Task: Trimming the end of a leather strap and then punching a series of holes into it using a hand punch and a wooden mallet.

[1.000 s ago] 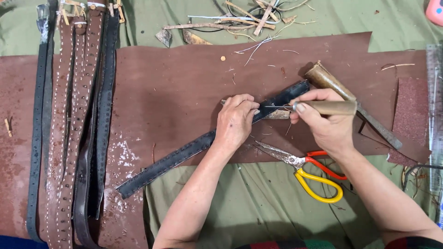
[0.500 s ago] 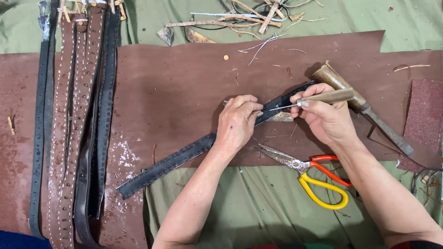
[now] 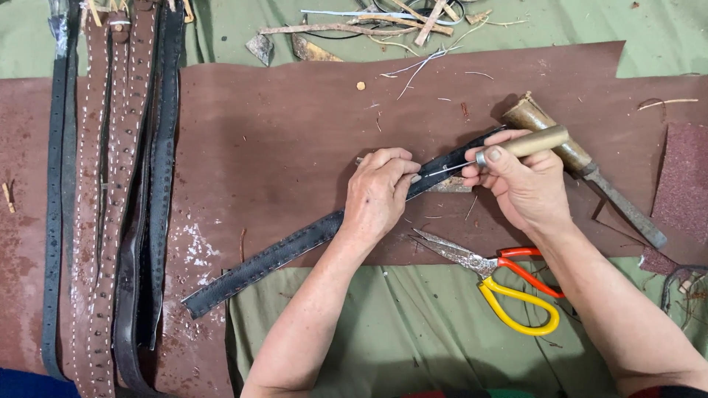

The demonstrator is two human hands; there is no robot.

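A long black stitched leather strap (image 3: 280, 254) lies diagonally on a brown leather sheet (image 3: 280, 140). My left hand (image 3: 377, 193) presses down on the strap near its upper end, fingers curled over it. My right hand (image 3: 522, 184) grips an awl by its pale wooden handle (image 3: 532, 142); the thin metal point (image 3: 450, 168) reaches left onto the strap beside my left fingertips. A small wooden block (image 3: 451, 186) lies under the strap there.
Scissors with orange and yellow handles (image 3: 509, 284) lie below my right hand. A brass-headed mallet (image 3: 582, 166) rests behind it. Several finished straps (image 3: 110, 206) lie lengthwise at the left. Leather scraps and cord (image 3: 369, 26) litter the green cloth at the top.
My right hand has shifted the awl slightly, its point now set on the strap by my left fingers. My left hand stays on the strap.
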